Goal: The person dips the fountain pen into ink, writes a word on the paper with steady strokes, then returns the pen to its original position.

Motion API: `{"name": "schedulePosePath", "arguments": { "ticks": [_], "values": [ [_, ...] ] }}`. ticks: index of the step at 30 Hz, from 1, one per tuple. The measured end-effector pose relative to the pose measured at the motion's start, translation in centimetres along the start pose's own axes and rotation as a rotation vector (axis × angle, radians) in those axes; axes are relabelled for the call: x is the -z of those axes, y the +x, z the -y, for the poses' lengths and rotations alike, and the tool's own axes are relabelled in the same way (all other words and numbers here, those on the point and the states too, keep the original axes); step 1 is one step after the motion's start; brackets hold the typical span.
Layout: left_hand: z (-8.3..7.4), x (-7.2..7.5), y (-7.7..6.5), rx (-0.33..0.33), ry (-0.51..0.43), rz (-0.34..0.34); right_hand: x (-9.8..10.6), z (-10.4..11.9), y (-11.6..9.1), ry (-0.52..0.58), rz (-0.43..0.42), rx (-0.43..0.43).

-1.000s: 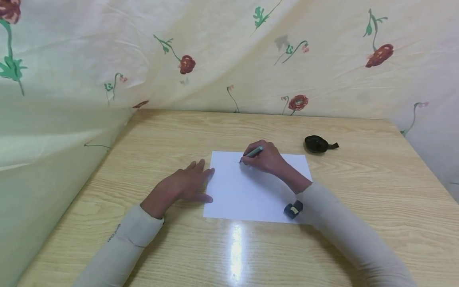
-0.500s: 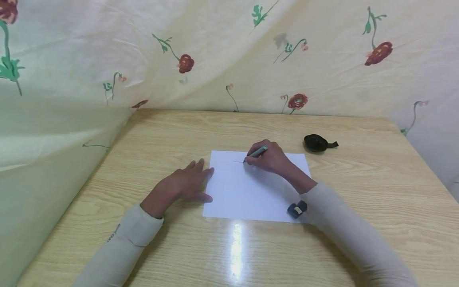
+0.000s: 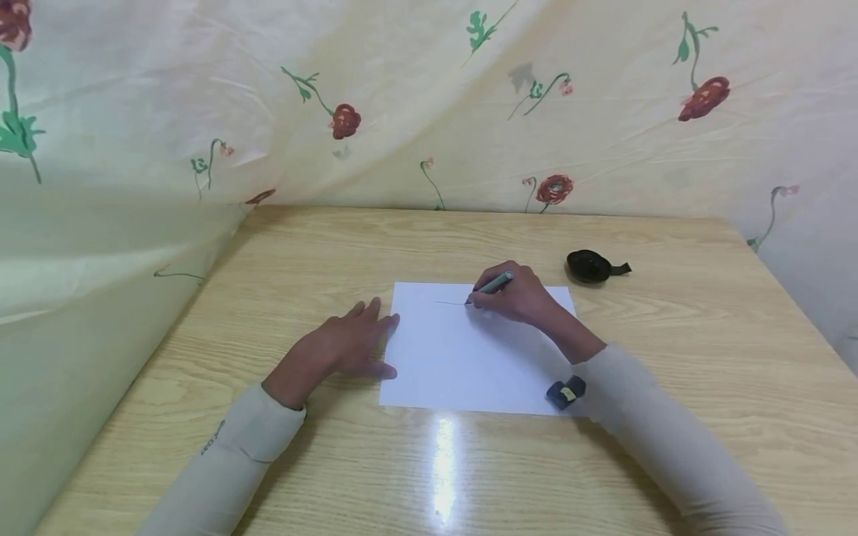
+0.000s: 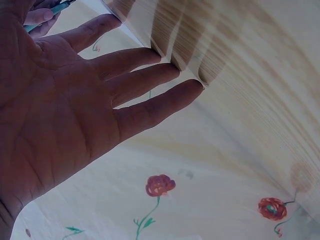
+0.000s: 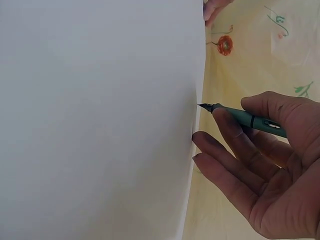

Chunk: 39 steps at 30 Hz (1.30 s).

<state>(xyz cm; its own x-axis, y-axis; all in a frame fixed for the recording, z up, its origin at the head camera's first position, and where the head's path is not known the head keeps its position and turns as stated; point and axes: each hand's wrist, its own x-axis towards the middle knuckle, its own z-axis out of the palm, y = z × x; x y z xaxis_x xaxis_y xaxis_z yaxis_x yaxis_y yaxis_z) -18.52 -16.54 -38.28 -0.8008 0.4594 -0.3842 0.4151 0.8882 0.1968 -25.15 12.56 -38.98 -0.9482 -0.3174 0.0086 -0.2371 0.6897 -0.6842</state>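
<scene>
A white sheet of paper (image 3: 442, 365) lies on the wooden table. My left hand (image 3: 345, 346) rests at its left edge with fingers spread, thumb and index finger touching the sheet; the left wrist view shows these fingers straight. In my right hand (image 3: 516, 294) a green fountain pen (image 5: 245, 118) is pinched between thumb and fingers. Its dark nib meets the paper in the upper middle. A thin, nearly level line (image 3: 449, 302) runs leftward from the nib. Part of the paper's right side is hidden under my right forearm.
At the back right of the table (image 3: 322, 246) sits a black rounded, dish-like object (image 3: 590, 266) with a short strip sticking out. A small dark device (image 3: 566, 392) is at my right wrist. Flower-patterned cloth (image 3: 402, 97) hangs behind and at the left.
My right hand has slid to the right with the fountain pen, and the line on the paper has grown longer. The left hand and the sheet have stayed put.
</scene>
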Motion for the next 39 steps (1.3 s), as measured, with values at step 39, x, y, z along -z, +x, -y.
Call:
{"name": "schedulePosePath", "arguments": {
  "ticks": [39],
  "values": [
    [-1.2,1.1,0.0,0.015,-0.010,0.031,4.8,-3.5,-2.0,0.031,0.003,-0.038]
  ]
}}
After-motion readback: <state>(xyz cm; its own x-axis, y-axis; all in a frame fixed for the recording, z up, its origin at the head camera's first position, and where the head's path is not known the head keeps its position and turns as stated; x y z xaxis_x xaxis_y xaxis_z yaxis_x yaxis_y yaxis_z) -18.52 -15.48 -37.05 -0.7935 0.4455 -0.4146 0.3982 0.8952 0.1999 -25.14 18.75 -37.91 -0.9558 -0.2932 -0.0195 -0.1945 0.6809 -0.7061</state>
